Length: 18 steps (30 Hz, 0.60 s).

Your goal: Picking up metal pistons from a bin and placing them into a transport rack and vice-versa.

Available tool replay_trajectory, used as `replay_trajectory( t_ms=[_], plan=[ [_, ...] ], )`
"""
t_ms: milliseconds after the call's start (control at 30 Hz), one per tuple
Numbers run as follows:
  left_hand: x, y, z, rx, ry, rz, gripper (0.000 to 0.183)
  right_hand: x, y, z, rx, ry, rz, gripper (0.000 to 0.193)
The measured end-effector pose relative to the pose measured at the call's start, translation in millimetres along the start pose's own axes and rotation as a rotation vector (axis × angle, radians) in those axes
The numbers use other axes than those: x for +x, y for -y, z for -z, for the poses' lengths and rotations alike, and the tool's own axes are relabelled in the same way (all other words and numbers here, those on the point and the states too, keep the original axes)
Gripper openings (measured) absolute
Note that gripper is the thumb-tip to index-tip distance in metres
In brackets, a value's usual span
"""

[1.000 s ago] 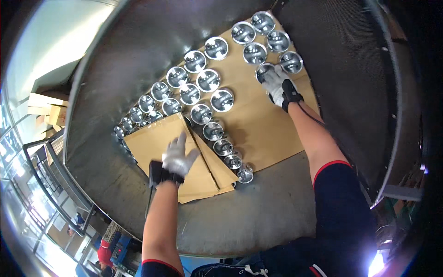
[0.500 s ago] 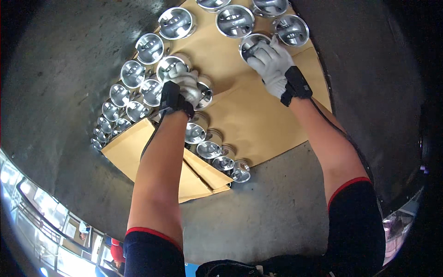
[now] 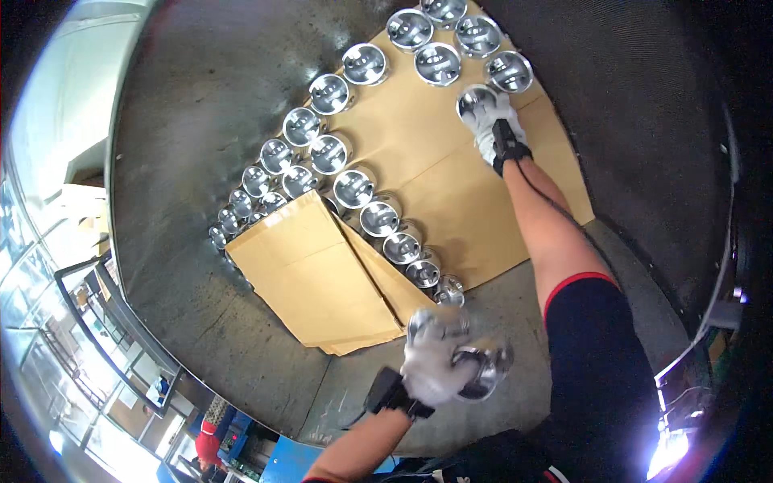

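Note:
My left hand (image 3: pixel 435 366), in a white glove and blurred by motion, is in front of my body and closed on shiny metal pistons. One piston (image 3: pixel 485 372) sticks out to its right; another (image 3: pixel 425 322) seems to be at its far side. Farther off on the right, my gloved right hand (image 3: pixel 501 129) has its fingers over the rim of a single piston (image 3: pixel 473 103) standing on the cardboard sheet (image 3: pixel 451 161). How far those fingers wrap around it is partly hidden. Both wrists carry black strapped devices with cables.
Several pistons (image 3: pixel 328 154) stand in rows along the sheet's left side, and others (image 3: pixel 437 64) group at its far end. A folded cardboard piece (image 3: pixel 310 274) lies over some of them. The dark worktop (image 3: pixel 201 121) surrounds the sheet. A person in red (image 3: pixel 207 443) is at lower left.
My left hand has come from the piston rows back toward my body with pistons in it. My right hand remains at its piston. The whole view has shifted and turned somewhat.

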<state>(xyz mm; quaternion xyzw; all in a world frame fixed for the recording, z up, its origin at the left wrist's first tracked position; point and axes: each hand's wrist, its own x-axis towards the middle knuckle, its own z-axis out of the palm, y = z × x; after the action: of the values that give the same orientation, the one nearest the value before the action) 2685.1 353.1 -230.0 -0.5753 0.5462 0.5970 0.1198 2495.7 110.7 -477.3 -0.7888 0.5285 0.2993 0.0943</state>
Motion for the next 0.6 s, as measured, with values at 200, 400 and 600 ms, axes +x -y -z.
replay_trajectory(
  t_ms=[200,400,600],
  plan=[
    [-130,28,-26,-0.106,-0.225,0.195,0.042,-137,11,-35,0.467,-0.033,-0.247,0.031],
    [-249,90,-52,-0.255,-0.712,0.533,0.066,-276,33,95,0.548,0.317,-0.173,0.050],
    [-363,95,-66,-1.025,-0.895,0.116,0.059,-445,82,191,0.790,-0.518,-0.174,0.035]
  ],
)
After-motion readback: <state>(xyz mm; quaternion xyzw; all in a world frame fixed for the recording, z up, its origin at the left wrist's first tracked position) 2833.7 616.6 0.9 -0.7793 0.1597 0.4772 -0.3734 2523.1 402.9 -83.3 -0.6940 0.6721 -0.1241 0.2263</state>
